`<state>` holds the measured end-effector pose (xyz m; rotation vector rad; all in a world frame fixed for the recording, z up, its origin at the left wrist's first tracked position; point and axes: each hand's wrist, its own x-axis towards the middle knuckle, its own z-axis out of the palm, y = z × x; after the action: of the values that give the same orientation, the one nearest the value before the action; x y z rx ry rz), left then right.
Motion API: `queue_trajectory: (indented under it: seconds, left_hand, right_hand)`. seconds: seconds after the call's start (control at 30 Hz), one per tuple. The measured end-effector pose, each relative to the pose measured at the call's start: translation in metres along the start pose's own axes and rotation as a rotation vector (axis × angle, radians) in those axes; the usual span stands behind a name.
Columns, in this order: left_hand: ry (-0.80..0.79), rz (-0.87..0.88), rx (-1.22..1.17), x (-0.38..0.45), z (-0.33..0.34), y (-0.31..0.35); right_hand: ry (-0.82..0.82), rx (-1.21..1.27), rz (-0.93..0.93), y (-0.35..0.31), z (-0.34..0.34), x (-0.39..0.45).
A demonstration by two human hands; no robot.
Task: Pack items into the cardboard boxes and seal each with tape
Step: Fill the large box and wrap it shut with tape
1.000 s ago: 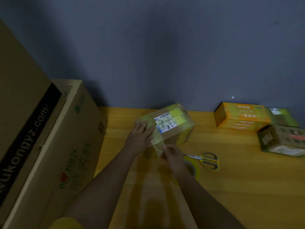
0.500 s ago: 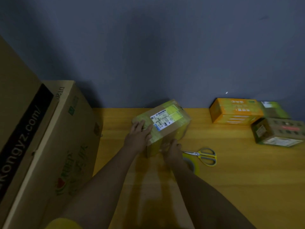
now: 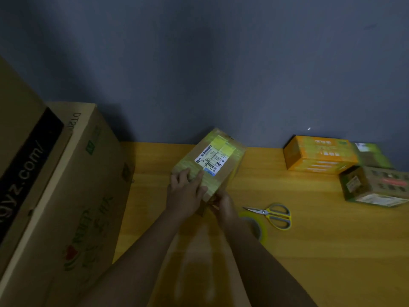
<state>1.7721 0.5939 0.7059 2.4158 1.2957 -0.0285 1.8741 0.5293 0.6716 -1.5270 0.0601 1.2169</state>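
A small cardboard box [image 3: 223, 171] wrapped in yellowish tape, with a white shipping label on top, stands on the wooden table [image 3: 321, 258] near the wall. My left hand [image 3: 188, 191] lies flat on the box's near top corner, fingers spread and pressing down. My right hand [image 3: 224, 203] touches the box's near side low down, its fingertips against the cardboard and partly hidden. A roll of yellow tape [image 3: 260, 227] lies on the table just right of my right wrist, half hidden by the forearm.
Yellow-handled scissors [image 3: 274, 214] lie right of the tape roll. An orange carton [image 3: 318, 156] and a brown-green printed box [image 3: 374, 185] sit at the far right. Two large cardboard boxes [image 3: 73, 196] stand along the table's left side.
My right hand has dropped from the box's top front edge down its near side. The left hand has stayed on the box top. The view has shifted slightly.
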Motion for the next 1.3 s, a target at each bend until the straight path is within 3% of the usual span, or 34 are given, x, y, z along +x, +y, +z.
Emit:
queue_trajectory:
  seconds: [0.1, 0.17, 0.27, 0.33, 0.43, 0.5, 0.57, 0.67, 0.87, 1.07, 1.17, 1.3]
  left_hand:
    - [0.105, -0.006, -0.011, -0.002, 0.0, -0.007]
    - [0.176, 0.005, -0.065, 0.0, -0.003, -0.015]
    - [0.264, -0.044, -0.217, 0.011, -0.009, -0.026]
    - [0.333, -0.103, -0.252, 0.019, -0.009, -0.032]
    - [0.159, -0.213, -0.516, 0.032, 0.0, -0.037]
    - [0.021, -0.276, -0.674, 0.037, 0.005, -0.039]
    - [-0.001, -0.281, -0.712, 0.038, 0.007, -0.039]
    - [-0.008, -0.278, -0.759, 0.036, 0.007, -0.039]
    - [-0.083, -0.348, -1.029, 0.038, -0.002, -0.046]
    - [-0.226, -0.499, -1.418, 0.046, 0.018, -0.053]
    - [-0.307, -0.558, -1.545, 0.05, 0.02, -0.058]
    - [-0.383, -0.582, -1.574, 0.051, 0.023, -0.07]
  right_hand:
    - [-0.012, -0.379, -0.021, -0.004, -0.005, 0.0]
    - [0.077, -0.551, -0.152, -0.001, -0.012, -0.002]
    - [0.243, -0.659, -0.612, 0.001, -0.014, -0.016]
    - [0.183, -0.802, -0.915, -0.003, -0.003, -0.02]
    - [0.019, -1.147, -1.095, -0.008, 0.018, -0.01]
    - [-0.005, -1.419, -1.046, -0.007, 0.025, -0.001]
    - [0.036, -1.529, -0.974, -0.004, 0.025, 0.004]
    - [0.083, -1.435, -0.889, -0.001, 0.019, 0.002]
    - [-0.05, -0.614, -0.61, -0.015, -0.009, -0.005]
    - [-0.209, -0.131, -0.358, -0.008, 0.004, 0.02]
    - [-0.258, -0.005, -0.14, -0.015, 0.003, 0.02]
    - [-0.416, 0.012, -0.035, -0.021, -0.005, 0.022]
